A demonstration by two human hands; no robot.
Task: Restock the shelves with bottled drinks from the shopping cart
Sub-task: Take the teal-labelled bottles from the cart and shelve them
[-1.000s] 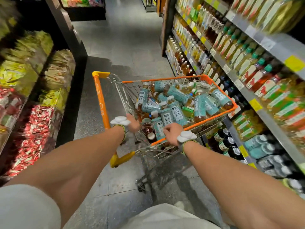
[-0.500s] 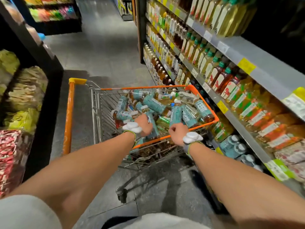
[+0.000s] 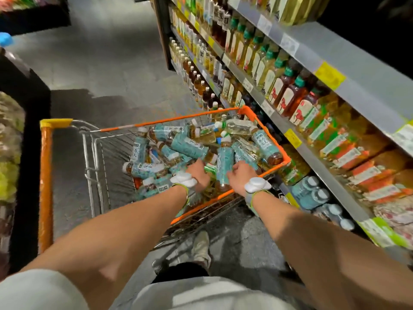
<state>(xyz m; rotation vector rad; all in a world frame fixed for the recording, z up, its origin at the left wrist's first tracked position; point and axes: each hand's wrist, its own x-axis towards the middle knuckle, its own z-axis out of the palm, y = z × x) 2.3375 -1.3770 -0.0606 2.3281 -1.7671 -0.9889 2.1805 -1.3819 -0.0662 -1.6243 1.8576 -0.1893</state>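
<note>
Head view: left hand (image 3: 199, 173) and right hand (image 3: 241, 176) among bottles (image 3: 190, 147) in cart (image 3: 178, 118), grips indiscernible.

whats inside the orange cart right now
A jumbled pile of teal-labelled bottles, plus the left hand and right hand among them. Lower bottles and the bottom of the cart are covered.

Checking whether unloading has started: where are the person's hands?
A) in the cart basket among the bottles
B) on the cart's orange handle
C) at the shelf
A: the left hand and the right hand both reach over the rim of the cart, down among the piled bottles.
</note>
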